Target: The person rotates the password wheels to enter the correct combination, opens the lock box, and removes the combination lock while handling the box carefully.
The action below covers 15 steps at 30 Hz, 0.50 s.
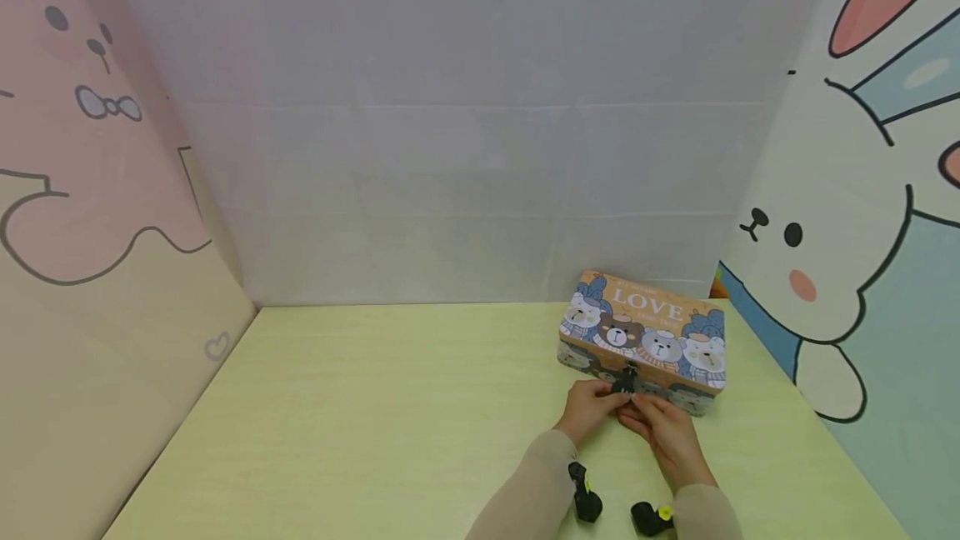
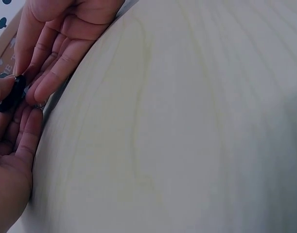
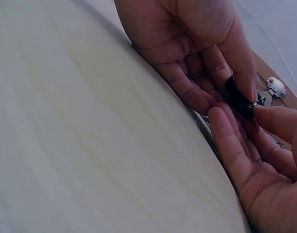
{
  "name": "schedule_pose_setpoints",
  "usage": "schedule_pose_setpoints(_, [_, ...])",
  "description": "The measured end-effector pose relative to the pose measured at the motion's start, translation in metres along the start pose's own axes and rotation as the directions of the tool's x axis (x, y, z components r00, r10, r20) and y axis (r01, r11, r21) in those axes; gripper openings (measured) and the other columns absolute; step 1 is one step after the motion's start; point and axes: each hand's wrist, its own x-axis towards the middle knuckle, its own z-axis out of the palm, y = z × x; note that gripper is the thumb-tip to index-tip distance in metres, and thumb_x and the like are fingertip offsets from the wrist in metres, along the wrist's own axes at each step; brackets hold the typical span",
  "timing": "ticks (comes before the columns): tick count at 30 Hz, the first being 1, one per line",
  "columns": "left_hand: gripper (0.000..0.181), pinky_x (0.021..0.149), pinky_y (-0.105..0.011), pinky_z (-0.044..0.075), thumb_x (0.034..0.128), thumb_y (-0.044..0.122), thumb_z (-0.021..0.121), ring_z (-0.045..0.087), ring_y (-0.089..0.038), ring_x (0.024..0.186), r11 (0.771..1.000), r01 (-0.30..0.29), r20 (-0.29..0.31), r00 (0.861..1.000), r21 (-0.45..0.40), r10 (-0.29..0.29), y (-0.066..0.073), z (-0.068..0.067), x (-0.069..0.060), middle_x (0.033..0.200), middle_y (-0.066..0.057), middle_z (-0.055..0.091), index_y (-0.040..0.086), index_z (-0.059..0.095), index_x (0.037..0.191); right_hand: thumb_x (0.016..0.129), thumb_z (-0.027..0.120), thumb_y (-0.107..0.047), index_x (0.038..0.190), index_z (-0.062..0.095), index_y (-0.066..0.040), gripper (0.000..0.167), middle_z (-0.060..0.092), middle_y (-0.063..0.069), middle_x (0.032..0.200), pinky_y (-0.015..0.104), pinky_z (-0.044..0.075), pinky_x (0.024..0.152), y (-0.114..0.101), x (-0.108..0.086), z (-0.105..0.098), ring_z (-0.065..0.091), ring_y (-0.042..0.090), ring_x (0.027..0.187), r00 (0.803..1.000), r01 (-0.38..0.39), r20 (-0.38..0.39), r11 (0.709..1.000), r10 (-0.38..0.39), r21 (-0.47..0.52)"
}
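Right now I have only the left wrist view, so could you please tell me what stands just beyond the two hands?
Observer: In the head view, it is a box with LOVE printed on top.
Operator: Thank you; where on the table is it?
Observer: On the right-hand side, near the far edge.
Operator: And where along it do the hands meet?
Observer: The left hand and right hand meet near the middle of its front side.

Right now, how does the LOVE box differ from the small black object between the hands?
The box is far larger than the black object. The box shows colourful printed bears; the black object looks mostly dark. The box rests on the table; the left hand and right hand hold the black object before it. Both are right of the table's middle.
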Motion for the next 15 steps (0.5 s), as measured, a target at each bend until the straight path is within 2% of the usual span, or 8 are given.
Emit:
schedule_pose_setpoints(8, [0.015,0.06,-0.019,0.042,0.0873,0.014,0.076,0.049,-0.001,0.064,1.0,0.029,-0.008,1.0,0.005,-0.029,0.0022,-0.0006,-0.0018,0.074,0.003,0.069,-0.001,0.077,0.087,0.105,0.042,0.0,0.131,0.046,0.017,0.032,0.068,0.006,0.09,0.029,0.055,0.084,0.0005,0.0012,-0.0005,0.07,0.014,0.085,1.0,-0.009,-0.009,1.0,0.009,0.014])
schedule_pose_setpoints(15, [0.014,0.067,-0.02,0.046,0.0846,0.012,0.078,0.054,0.0,0.072,1.0,0.023,0.005,1.0,0.012,-0.023,0.0027,-0.0022,-0.0016,0.082,0.002,0.073,0.0,0.078,0.093,0.104,0.044,0.001,0.131,0.045,0.02,0.033,0.067,0.006,0.09,0.029,0.055,0.082,-0.0002,0.0002,0.0008,0.07,0.013,0.083,1.0,-0.007,-0.013,1.0,0.007,0.006])
